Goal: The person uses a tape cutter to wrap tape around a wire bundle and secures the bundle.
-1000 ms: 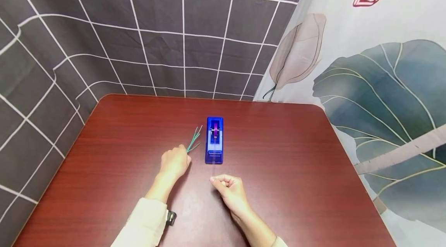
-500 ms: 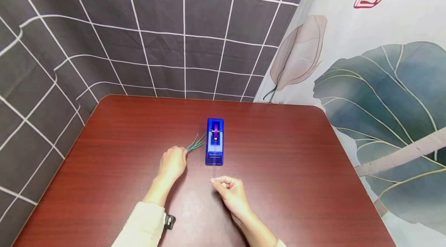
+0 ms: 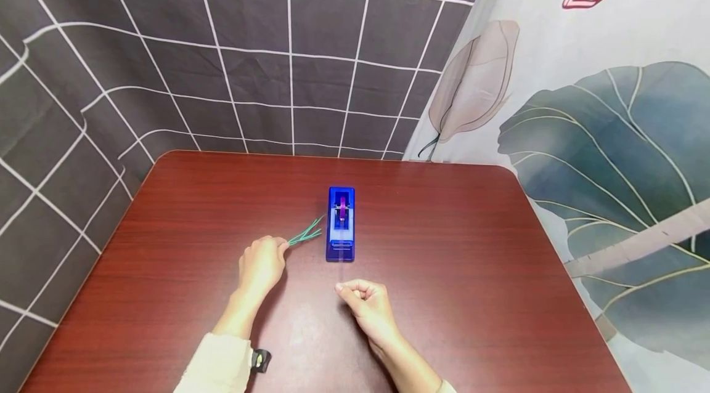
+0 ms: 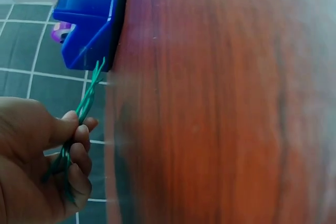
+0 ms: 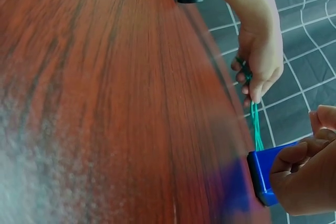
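Observation:
My left hand (image 3: 261, 265) pinches a small bunch of thin green wires (image 3: 305, 234) between thumb and fingers. Their free ends fan out toward a blue tape dispenser (image 3: 341, 252) that stands on the table. In the left wrist view the bundle (image 4: 86, 97) runs through the curled fingers, with its lower ends inside the palm. A purple roll (image 3: 342, 207) sits in the dispenser. From its front a strip of clear tape (image 3: 341, 271) stretches toward me, and my right hand (image 3: 370, 311) pinches the end. In the right wrist view, that hand (image 5: 310, 174) partly hides the dispenser.
The reddish-brown wooden table (image 3: 444, 245) has rounded far corners. Behind it hangs a dark grey cloth (image 3: 249, 72) with a white grid, and a leaf-patterned curtain (image 3: 610, 153) hangs at the right. A black band (image 3: 261, 360) is on the left wrist.
My left hand has drawn leftward and slightly toward me with the green wires, which now point more to the right. The right hand and the dispenser have stayed in place.

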Motion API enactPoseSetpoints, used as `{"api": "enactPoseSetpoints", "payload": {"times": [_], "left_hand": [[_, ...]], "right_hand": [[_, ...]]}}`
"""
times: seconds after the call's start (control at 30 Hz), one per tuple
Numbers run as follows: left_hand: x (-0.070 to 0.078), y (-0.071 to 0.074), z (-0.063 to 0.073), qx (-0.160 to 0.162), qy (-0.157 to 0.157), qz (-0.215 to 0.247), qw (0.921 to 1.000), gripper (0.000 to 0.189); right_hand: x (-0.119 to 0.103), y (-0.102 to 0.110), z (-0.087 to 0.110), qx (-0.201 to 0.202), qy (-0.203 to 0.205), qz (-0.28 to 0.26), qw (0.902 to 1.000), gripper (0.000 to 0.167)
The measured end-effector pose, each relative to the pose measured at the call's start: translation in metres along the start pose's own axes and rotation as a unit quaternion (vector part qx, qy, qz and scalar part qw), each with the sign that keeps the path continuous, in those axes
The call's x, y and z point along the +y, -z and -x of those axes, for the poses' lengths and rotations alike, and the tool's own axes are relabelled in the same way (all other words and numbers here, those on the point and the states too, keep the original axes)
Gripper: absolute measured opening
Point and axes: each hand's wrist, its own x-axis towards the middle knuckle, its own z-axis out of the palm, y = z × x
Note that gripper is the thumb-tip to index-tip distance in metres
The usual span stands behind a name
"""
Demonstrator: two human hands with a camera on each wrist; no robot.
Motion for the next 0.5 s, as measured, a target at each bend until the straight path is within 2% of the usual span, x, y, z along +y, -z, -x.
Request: {"api": "enactPoseSetpoints", "payload": {"times": [0.17, 0.5], "left_hand": [[-0.002, 0.006, 0.005, -0.008, 0.000, 0.011, 0.9999, 0.019], [0.000, 0.018, 0.015, -0.004, -0.006, 0.021, 0.9997, 0.019]], "right_hand": [[-0.001, -0.001, 0.000, 0.001, -0.001, 0.004, 1.0000, 0.026], [-0.006, -0.002, 0.002, 0.000, 0.001, -0.003, 1.0000, 0.023]]}}
